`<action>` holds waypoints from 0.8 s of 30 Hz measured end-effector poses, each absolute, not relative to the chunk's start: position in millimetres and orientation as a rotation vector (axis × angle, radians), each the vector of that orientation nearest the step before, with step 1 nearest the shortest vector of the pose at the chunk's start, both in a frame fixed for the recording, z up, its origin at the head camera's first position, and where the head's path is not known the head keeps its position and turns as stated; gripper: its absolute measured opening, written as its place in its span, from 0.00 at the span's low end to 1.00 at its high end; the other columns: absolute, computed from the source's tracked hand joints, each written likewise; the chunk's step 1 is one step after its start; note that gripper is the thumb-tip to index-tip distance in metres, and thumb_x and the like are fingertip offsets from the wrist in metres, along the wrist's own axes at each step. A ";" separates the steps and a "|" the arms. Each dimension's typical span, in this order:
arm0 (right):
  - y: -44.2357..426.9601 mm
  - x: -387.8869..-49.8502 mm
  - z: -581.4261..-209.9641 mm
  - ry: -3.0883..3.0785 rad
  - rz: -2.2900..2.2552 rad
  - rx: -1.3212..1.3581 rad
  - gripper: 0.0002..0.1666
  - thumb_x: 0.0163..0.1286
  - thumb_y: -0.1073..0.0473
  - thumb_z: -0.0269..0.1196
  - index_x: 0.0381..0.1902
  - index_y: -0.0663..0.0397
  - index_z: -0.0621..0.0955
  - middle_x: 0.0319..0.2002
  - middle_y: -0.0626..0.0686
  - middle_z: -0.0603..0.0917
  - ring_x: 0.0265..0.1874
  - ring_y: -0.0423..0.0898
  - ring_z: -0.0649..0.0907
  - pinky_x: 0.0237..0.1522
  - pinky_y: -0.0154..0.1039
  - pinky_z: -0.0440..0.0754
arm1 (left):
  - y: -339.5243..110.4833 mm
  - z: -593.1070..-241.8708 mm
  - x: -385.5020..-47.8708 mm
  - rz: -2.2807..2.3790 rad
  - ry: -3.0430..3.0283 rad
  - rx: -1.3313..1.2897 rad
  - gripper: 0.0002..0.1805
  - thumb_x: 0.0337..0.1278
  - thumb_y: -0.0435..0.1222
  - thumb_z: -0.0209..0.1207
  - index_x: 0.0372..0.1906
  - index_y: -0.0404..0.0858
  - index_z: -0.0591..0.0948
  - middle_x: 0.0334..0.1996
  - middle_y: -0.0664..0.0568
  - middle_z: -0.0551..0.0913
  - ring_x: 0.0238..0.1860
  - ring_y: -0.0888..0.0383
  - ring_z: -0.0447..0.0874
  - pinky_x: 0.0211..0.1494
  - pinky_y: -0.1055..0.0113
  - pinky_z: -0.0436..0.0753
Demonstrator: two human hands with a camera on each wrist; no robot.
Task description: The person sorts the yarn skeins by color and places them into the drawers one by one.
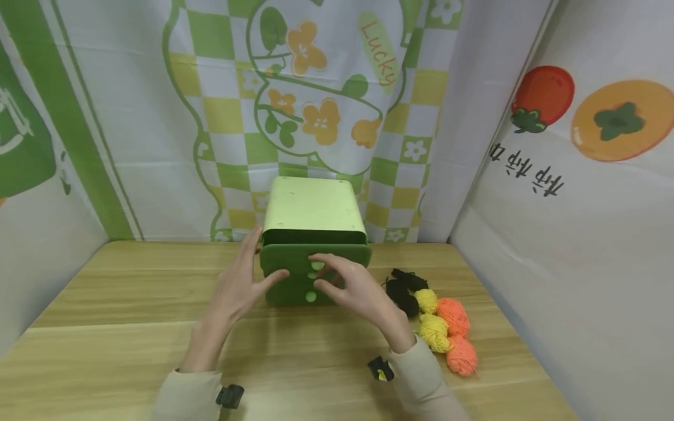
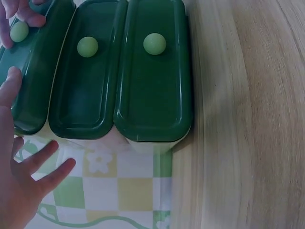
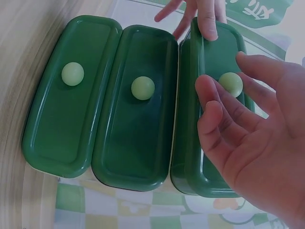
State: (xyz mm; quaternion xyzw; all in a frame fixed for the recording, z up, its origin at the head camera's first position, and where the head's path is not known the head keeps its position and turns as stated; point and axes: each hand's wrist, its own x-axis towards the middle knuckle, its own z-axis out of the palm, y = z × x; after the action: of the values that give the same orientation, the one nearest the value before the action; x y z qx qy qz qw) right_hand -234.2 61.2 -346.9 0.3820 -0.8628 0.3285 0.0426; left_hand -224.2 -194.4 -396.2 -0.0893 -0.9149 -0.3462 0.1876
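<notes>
A small cabinet (image 1: 315, 204) with a pale green shell and three dark green drawers stands upright on the table. The top drawer (image 1: 284, 252) sticks out a little, leaving a dark gap under the shell. Around its round light green knob (image 3: 230, 85) curl the fingers of my right hand (image 1: 358, 286). The middle drawer (image 3: 136, 143) and bottom drawer (image 3: 66, 124) sit flush. My left hand (image 1: 237, 286) is at the cabinet's left side, its fingers spread and the thumb in front of the top drawer; firm contact is hard to tell.
Right of the cabinet lie balls of yarn: black yarn (image 1: 402, 298), yellow yarn (image 1: 434, 332) and orange yarn (image 1: 454, 317). The wooden table (image 1: 131, 333) is bordered by a patterned curtain (image 1: 221, 123) behind and a printed cloth (image 1: 558, 234) on the right.
</notes>
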 end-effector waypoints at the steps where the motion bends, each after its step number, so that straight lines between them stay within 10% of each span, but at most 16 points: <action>1: 61.4 -233.3 -346.8 -2.638 0.998 1.173 0.27 0.72 0.55 0.63 0.68 0.45 0.74 0.53 0.51 0.85 0.40 0.41 0.84 0.44 0.44 0.86 | -194.2 -396.1 -224.4 -0.979 -2.564 -0.258 0.56 0.60 0.65 0.58 0.80 0.59 0.34 0.81 0.48 0.47 0.71 0.37 0.67 0.54 0.26 0.73; 24: 68.0 -221.7 -346.6 -2.642 0.994 1.217 0.27 0.72 0.56 0.63 0.67 0.43 0.74 0.47 0.44 0.85 0.36 0.38 0.84 0.40 0.31 0.84 | -193.5 -393.7 -225.1 -1.116 -2.471 -0.408 0.59 0.55 0.56 0.67 0.81 0.58 0.39 0.81 0.60 0.41 0.74 0.40 0.59 0.65 0.37 0.74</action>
State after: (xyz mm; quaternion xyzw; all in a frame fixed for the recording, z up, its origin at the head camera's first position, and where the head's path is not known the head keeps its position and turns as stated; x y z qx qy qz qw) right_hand -221.7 68.0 -346.6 0.3958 -0.8589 0.3232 0.0336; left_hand -225.1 -193.5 -393.7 -0.1458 -0.8833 -0.3988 0.1985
